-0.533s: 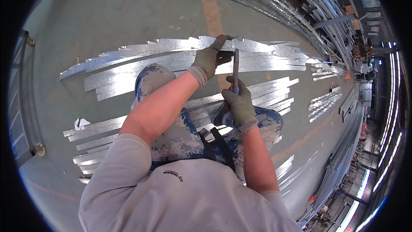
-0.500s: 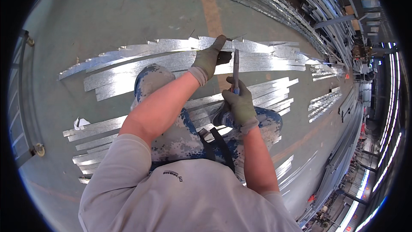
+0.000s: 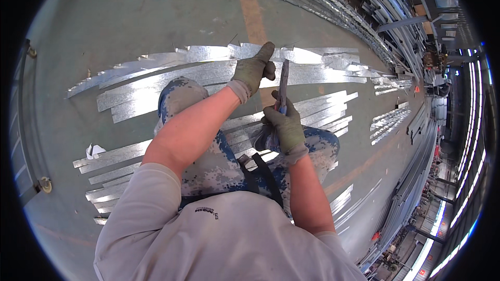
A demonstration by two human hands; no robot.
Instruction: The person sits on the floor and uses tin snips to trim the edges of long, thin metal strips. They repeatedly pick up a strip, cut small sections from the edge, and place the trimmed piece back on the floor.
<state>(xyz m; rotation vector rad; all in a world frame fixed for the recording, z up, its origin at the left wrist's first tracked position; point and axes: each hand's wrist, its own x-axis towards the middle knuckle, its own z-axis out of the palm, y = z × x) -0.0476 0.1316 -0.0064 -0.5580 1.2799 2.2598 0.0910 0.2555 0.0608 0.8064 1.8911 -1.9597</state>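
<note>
Flat shiny metal strips lie in an overlapping, fanned row across the floor ahead of me. My left hand point(image 3: 253, 71), in a grey-green glove, is closed at the row's middle, its finger and thumb either side of an upper metal strip point(image 3: 208, 52). Just to the right and nearer, my gloved right hand point(image 3: 287, 127) is wrapped round a hand tool point(image 3: 283, 84) with a long grey blade and a blue-and-red handle. The blade points away from me over the lower strips point(image 3: 307, 75), beside the left hand. Its exact kind is not clear.
More strips point(image 3: 112, 156) lie beneath and beside my bent legs. Bundled metal lengths point(image 3: 323, 8) lie at the far right, with stacked profiles point(image 3: 396, 23) beyond. A wheeled metal frame point(image 3: 22, 125) stands at the left. Long metal pieces point(image 3: 411, 177) line the right side.
My right hand has shifted slightly left and nearer to me with the tool, whose blade leans a little differently. The left hand stays at the strips. The whole view has shifted slightly.
</note>
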